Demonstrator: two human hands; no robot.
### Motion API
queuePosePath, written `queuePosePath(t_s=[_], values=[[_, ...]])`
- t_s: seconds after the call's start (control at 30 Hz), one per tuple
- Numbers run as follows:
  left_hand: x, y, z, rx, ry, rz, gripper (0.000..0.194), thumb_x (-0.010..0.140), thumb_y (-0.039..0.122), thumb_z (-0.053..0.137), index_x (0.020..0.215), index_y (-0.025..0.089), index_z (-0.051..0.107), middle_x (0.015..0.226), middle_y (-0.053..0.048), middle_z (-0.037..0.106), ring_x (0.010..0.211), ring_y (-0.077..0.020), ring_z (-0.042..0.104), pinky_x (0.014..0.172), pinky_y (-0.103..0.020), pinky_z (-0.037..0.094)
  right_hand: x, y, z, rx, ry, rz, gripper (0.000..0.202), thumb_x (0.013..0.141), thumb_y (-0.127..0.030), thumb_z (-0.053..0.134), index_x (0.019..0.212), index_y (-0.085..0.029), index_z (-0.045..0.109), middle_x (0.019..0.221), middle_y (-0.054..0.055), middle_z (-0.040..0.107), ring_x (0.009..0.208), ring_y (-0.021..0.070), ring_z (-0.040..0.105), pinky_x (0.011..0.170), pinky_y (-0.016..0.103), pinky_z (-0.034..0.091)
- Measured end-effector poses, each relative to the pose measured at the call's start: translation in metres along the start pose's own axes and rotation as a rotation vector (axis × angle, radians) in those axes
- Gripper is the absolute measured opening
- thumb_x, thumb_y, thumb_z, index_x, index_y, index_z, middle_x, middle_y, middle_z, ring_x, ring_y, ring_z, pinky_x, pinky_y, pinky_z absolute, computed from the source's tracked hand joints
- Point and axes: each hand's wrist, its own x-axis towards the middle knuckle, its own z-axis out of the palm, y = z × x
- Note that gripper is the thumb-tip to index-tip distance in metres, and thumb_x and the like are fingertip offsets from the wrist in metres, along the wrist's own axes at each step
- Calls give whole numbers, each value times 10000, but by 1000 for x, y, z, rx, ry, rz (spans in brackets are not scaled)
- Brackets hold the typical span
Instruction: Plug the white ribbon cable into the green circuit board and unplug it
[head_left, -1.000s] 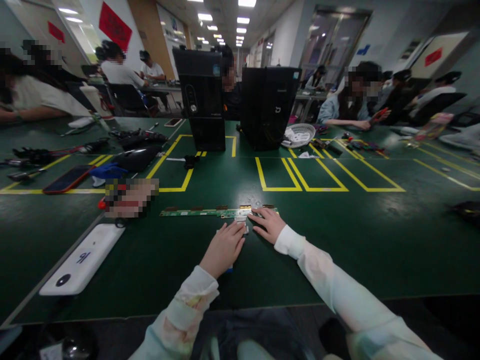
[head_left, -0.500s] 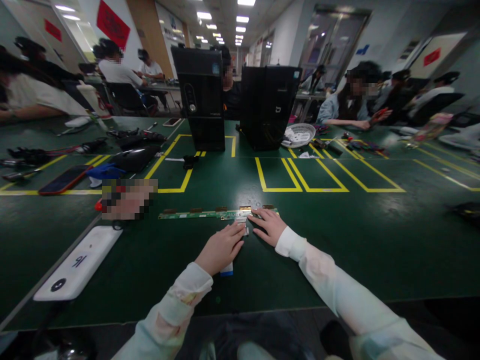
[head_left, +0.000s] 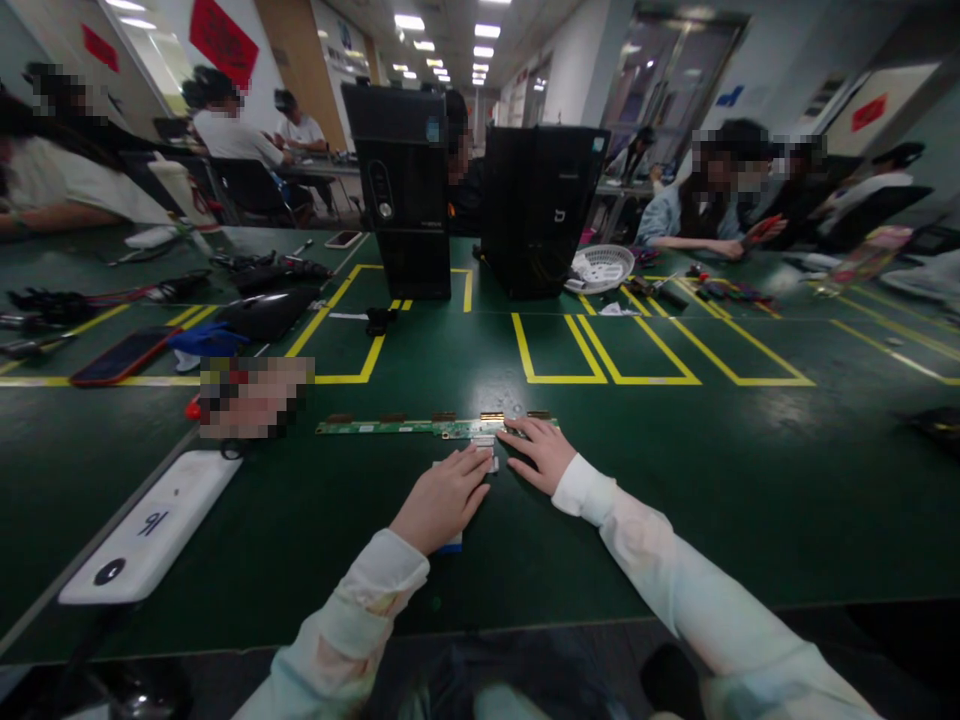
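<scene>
A long narrow green circuit board (head_left: 382, 427) lies flat on the table, with gold tabs along its far edge. My right hand (head_left: 544, 457) rests over the board's right end, fingers spread and holding nothing. Closer to me, my left hand (head_left: 444, 498) lies over a flat white ribbon cable, its fingers stretched out and its thumb apart. Fingertips touch the cable's near-board end (head_left: 484, 442), which meets the board's near edge. Most of the cable is hidden under that hand; its blue end (head_left: 451, 546) shows below the palm.
Two black computer towers (head_left: 409, 190) stand ahead. To my left are a white power bank-like device (head_left: 154, 525), a blurred-out item (head_left: 255, 398), an orange-edged phone (head_left: 124, 356) and dark cables. A white basket (head_left: 602, 268) sits right of the towers. Other people sit around.
My left hand has shifted very slightly, covering more of the ribbon cable's blue end. My right hand stays on the board. The whole view has moved a little.
</scene>
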Motion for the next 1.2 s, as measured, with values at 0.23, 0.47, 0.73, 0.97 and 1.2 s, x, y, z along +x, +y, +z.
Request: queuePosePath(t_s=[0.23,0.47,0.73,0.97,1.2], values=[[2,-1,3,13,-13,0,392,964,272,391,1324,175,510,1410,-59,516,1334,-207,423,1097,-392,372,0,1,2,6,7,-5,477,902,-391,489,1347,-227,527,1379,102,496,1233,283,415,994,475,374],[4,-2,2,-4,-5,17,383,972,280,373,1317,206,520,1397,-56,531,1339,-196,415,1097,-394,370,-1,1,0,9,1,-5,476,908,-396,477,1346,-218,528,1388,99,492,1242,281,409,1002,474,370],[7,-11,-2,-19,-50,58,415,980,319,356,1355,190,478,1430,-70,493,1335,-194,421,1090,-380,377,0,0,-2,17,-6,-8,474,910,-390,469,1352,-226,519,1392,103,485,1254,280,400,1008,482,358],[6,-15,-3,-9,-58,84,433,980,325,359,1384,193,438,1447,-69,471,1347,-196,404,1079,-368,383,1,-1,-4,1,-23,-2,477,906,-384,470,1354,-227,517,1400,97,482,1256,280,399,1001,481,353],[8,-16,0,0,-56,99,429,979,318,355,1377,184,443,1439,-72,482,1339,-196,415,1081,-363,374,1,-3,-5,-3,-20,-2,478,902,-387,475,1345,-216,528,1384,91,501,1234,275,414,996,466,353]])
